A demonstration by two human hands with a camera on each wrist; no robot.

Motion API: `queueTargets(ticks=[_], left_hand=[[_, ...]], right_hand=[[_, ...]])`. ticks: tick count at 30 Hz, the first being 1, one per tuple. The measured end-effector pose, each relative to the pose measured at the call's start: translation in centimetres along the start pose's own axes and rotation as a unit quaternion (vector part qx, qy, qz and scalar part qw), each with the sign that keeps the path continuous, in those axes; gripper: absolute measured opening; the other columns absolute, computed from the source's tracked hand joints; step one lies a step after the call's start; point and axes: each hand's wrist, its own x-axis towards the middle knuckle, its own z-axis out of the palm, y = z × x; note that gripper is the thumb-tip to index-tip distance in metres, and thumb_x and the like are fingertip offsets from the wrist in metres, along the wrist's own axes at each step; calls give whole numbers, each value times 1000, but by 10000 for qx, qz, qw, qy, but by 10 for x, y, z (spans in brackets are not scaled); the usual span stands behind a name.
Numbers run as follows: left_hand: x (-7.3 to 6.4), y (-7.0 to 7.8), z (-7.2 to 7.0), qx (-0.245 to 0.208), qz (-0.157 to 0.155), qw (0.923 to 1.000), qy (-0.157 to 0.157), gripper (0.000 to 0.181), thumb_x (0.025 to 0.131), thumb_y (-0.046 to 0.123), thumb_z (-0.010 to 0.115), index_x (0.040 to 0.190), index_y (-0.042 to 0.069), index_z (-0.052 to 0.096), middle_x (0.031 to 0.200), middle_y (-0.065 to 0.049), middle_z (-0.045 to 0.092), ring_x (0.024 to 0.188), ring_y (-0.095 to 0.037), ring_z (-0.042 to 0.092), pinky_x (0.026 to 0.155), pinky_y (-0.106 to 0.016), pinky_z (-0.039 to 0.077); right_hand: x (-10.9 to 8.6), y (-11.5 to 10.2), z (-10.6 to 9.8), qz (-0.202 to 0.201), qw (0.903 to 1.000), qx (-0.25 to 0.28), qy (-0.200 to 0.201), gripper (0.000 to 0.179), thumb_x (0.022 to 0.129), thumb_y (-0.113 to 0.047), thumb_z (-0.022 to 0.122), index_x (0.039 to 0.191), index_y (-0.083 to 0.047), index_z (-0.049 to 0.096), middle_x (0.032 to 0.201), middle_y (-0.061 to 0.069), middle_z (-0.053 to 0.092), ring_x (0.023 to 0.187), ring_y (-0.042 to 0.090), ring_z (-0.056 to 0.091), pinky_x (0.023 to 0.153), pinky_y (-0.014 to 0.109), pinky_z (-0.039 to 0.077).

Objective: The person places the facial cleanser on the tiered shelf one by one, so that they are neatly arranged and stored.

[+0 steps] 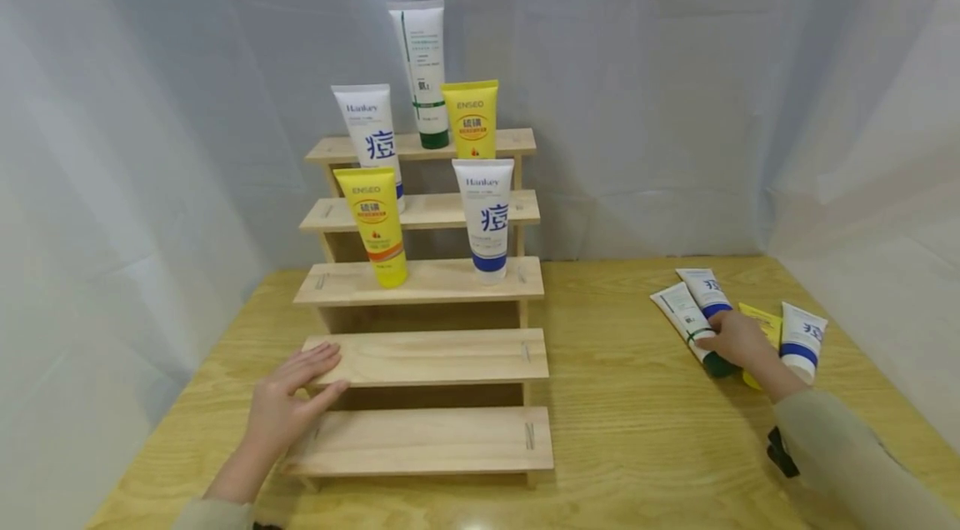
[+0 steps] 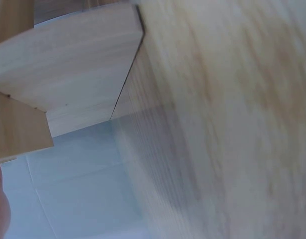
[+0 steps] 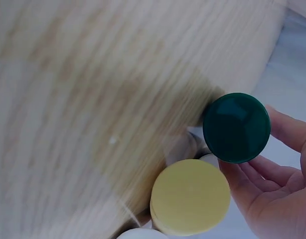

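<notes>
My left hand (image 1: 288, 401) rests on the left end of a stepped wooden display stand (image 1: 431, 359), its fingers on the second step from the bottom and the thumb near the front edge. At the right side of the table, my right hand (image 1: 742, 345) grips a white squeeze tube with a green cap (image 1: 686, 317) between thumb and fingers. The right wrist view shows that green cap (image 3: 236, 128) end-on. Around this hand lie a white tube with a blue band (image 1: 703, 288), a partly hidden yellow tube (image 1: 763, 323) and another blue-banded white tube (image 1: 804, 337).
Several tubes stand cap-down on the stand's upper steps: a green-capped white tube (image 1: 423, 67) on top, yellow tubes (image 1: 375, 222) and blue-banded white tubes (image 1: 486, 217) lower. A wood-grain table (image 1: 622, 430) carries everything. Pale curtains (image 1: 637, 97) hang behind and at the sides.
</notes>
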Motion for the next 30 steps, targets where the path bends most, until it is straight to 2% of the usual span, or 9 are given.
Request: queueTargets(ticks=[3,8,13,21,26,30], left_hand=[[0,0,0,4,14,10000,2,39,58,7,79,94,0,67,103,-15,62,106,0,49,101,-24,30],[1,0,0,-4,34,10000,28,39,57,7,79,93,0,67,102,-16,62,106,0,48,102,-24,30],[1,-1,0,8,54,10000,31,39,57,8,79,93,0,67,102,-15,62,106,0,49,101,-24,30],[0,-2,1,9,104,9999,78,37,60,12,79,93,1,68,102,-15,63,106,1,49,101,-22,30],[-1,-3,2,-1,237,9996,160,35,63,18,78,93,3,68,100,-14,63,105,1,49,100,-20,31],[-1,-1,1,3,138,9999,103,36,61,14,79,94,2,68,101,-14,63,105,2,49,101,-21,30]], right_hand=[[3,1,-1,133,9998,-13,-112,51,79,-21,66,106,18,48,99,32,52,80,33,47,70,44,45],[8,5,-2,255,9991,25,-350,54,77,-31,68,99,16,50,84,20,52,73,28,47,58,31,41],[8,6,-3,244,9982,29,-544,59,76,-36,67,98,16,49,81,17,50,72,27,46,57,29,39],[2,3,-2,186,9989,104,-407,55,79,-33,64,101,16,48,81,17,50,72,27,46,56,29,39],[-4,2,2,98,9994,241,-246,63,79,-36,65,107,18,46,92,26,52,75,28,47,62,34,43],[-8,-2,4,-5,9993,374,12,70,78,-39,64,112,18,44,99,30,52,78,30,47,65,37,44]])
